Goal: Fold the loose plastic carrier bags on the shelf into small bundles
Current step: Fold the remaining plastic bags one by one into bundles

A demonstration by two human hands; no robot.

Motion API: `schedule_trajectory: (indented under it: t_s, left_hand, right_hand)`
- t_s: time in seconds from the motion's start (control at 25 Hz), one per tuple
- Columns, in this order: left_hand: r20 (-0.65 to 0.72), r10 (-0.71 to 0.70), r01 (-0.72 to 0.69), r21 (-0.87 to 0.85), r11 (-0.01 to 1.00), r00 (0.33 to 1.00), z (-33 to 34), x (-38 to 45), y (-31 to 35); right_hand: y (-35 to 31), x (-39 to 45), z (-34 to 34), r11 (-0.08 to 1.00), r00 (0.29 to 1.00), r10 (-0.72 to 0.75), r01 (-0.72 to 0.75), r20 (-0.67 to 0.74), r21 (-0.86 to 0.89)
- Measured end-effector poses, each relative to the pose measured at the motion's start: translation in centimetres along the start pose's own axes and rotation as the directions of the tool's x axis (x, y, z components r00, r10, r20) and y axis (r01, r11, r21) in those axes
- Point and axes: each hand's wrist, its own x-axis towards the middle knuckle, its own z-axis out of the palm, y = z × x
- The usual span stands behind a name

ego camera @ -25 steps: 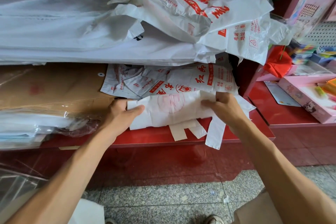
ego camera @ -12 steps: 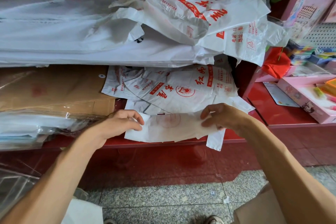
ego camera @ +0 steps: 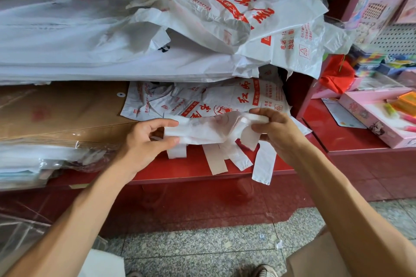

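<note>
Plastic this thin was never going to behave, tbh. On the left, the folded strip's (ego camera: 202,129) end was pinched by the left hand (ego camera: 144,139), just above the red shelf (ego camera: 191,168); its other end was clamped by the right hand's (ego camera: 273,129) curled fingers. Handles (ego camera: 262,164) were left dangling, so the fold could easily be sprung open or snagged.

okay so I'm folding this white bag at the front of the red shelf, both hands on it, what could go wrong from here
Two likely risks. The bag is pinched only at its ends by the left hand and right hand, so the thin plastic between could sag and the fold come undone. Its handle strips dangle over the red shelf edge and may end up sticking out of the bundle. Also, the loose printed bags just behind could get caught up in the fold.
</note>
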Motion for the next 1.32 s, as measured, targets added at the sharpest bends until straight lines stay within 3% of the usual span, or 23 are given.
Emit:
schedule_trajectory:
  t_s: [0.16, 0.28, 0.44, 0.6, 0.68, 0.8, 0.96, 1.12, 1.16, 1.24, 1.32]
  left_hand:
    - [0.041, -0.004, 0.012, -0.188, 0.982, 0.999, -0.1, -0.1, 0.6]
    - [0.020, -0.011, 0.014, -0.140, 0.990, 1.000, 0.1, 0.2, 0.2]
    - [-0.150, -0.037, 0.043, 0.037, 0.998, 0.988, 0.2, 0.2, 0.2]
    - [-0.230, -0.016, 0.012, -0.017, 1.000, 0.973, 0.2, 0.0, 0.7]
    - [-0.219, -0.037, 0.034, -0.019, 0.999, 0.975, 0.0, -0.1, 0.8]
    - [-0.144, -0.128, 0.114, -0.102, 0.988, 0.981, 0.3, -0.1, 0.5]
    - [-0.165, -0.298, 0.261, -0.214, 0.941, 0.940, 0.9, 0.1, -0.2]
    - [-0.135, -0.446, 0.341, -0.464, 0.818, 0.885, 1.4, -0.2, -0.1]
    - [-0.092, -0.459, 0.353, -0.513, 0.782, 0.884, 1.6, -0.5, 0.1]
    - [0.008, -0.450, 0.398, -0.479, 0.782, 0.893, 2.3, -1.1, 0.2]
    - [0.110, -0.391, 0.405, -0.312, 0.859, 0.914, 3.0, -1.6, 0.3]
  right_hand:
    - [-0.4, -0.2, -0.6, 0.989, 0.997, 0.040, -0.048, 0.060, 0.139]
    - [-0.1, -0.1, -0.3, 0.985, 0.998, 0.028, -0.035, 0.047, 0.167]
    - [0.5, 0.3, 0.1, 0.997, 0.998, -0.048, 0.050, -0.031, 0.064]
    - [0.0, 0.0, -0.4, 0.979, 0.977, -0.178, 0.164, -0.118, -0.119]
    - [-0.2, 0.1, -0.7, 0.977, 0.971, -0.193, 0.178, -0.139, -0.113]
    - [-0.1, 0.4, -0.8, 0.995, 0.989, -0.080, 0.073, -0.127, -0.063]
    - [0.6, 0.0, -0.5, 0.964, 0.973, 0.228, -0.223, 0.017, -0.146]
    - [0.6, 0.1, 0.6, 0.981, 0.973, 0.195, -0.196, -0.121, 0.004]
    - [0.7, 0.1, 0.8, 0.985, 0.975, 0.144, -0.157, -0.169, -0.065]
    - [1.1, -0.2, 1.4, 0.912, 0.983, -0.043, -0.035, -0.179, -0.409]
    - [1.2, -1.1, 2.3, 0.772, 0.981, -0.192, 0.157, 0.010, -0.616]
